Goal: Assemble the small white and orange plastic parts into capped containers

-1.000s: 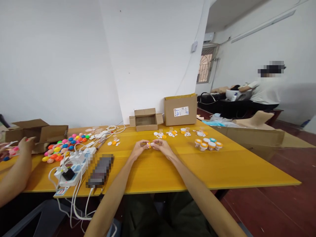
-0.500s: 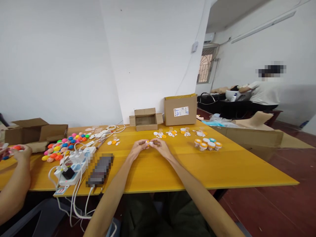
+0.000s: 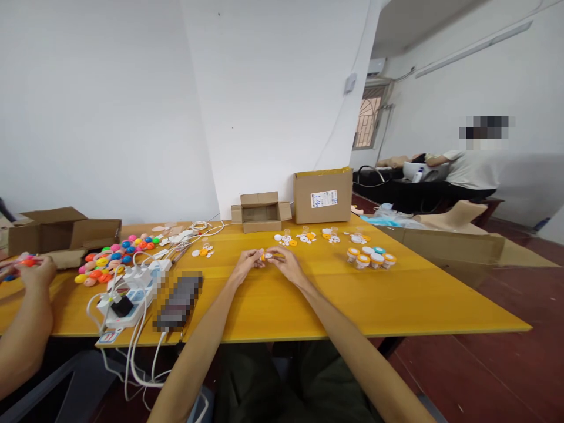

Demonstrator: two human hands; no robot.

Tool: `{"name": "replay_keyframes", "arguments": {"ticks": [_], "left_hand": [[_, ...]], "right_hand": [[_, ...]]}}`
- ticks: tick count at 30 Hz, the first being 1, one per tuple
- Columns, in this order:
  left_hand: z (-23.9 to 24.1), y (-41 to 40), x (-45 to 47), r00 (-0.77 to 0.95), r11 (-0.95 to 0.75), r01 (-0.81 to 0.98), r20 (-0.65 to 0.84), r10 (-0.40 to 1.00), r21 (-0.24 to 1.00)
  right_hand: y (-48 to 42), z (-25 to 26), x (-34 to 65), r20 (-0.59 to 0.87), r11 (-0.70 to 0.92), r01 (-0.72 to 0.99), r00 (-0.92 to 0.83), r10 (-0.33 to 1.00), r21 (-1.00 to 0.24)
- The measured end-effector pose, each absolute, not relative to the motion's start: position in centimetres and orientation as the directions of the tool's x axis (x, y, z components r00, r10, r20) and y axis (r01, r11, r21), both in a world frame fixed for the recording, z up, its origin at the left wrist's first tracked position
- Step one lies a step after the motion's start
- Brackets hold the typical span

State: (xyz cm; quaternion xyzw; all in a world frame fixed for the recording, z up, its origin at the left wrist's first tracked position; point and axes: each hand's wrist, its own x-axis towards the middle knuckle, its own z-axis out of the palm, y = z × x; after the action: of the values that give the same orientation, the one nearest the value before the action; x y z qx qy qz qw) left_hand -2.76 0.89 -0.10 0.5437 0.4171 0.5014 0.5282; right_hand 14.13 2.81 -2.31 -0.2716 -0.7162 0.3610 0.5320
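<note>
Since the previous frame, fingers of the left hand [image 3: 248, 264] and right hand [image 3: 287, 263] have shifted slightly around a small white-and-orange piece [image 3: 267, 257]. Forearms converge over the table [image 3: 282, 311]; both hands pinch the piece, held up between fingertips mid-table. Farther: carton [image 3: 303, 202], white label [image 3: 324, 198], blue handwriting; print illegible.

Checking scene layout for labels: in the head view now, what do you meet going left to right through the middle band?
Co-worker's hand → coloured rounded pieces → dark device → left grip → small orange-and-white piece → right grip → lidded cups → seated person.
</note>
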Motion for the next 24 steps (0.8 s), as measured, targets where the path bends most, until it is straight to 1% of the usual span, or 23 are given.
{"name": "replay_keyframes", "arguments": {"ticks": [11,15,20,24], "left_hand": [[-0.19,0.78,-2.73,0.149,-0.132,-0.077,0.142,0.979,0.988],[-0.30,0.86,-2.70,0.145,-0.149,-0.065,0.157,0.977,0.987],[-0.24,0.92,-2.81,0.160,-0.128,-0.058,0.135,0.978,0.990],[-0.19,0.94,-2.81,0.169,-0.102,-0.046,0.109,0.980,0.994]], "right_hand": [[2.83,-2.05,14.30,0.510,0.539,0.076,-0.237,0.827,-0.839],[2.96,-2.21,14.36,0.480,0.515,0.081,-0.260,0.838,-0.854],[2.86,-2.20,14.15,0.519,0.551,0.064,-0.258,0.815,-0.832],[2.45,-1.92,14.06,0.581,0.619,0.069,-0.278,0.765,-0.782]]}}
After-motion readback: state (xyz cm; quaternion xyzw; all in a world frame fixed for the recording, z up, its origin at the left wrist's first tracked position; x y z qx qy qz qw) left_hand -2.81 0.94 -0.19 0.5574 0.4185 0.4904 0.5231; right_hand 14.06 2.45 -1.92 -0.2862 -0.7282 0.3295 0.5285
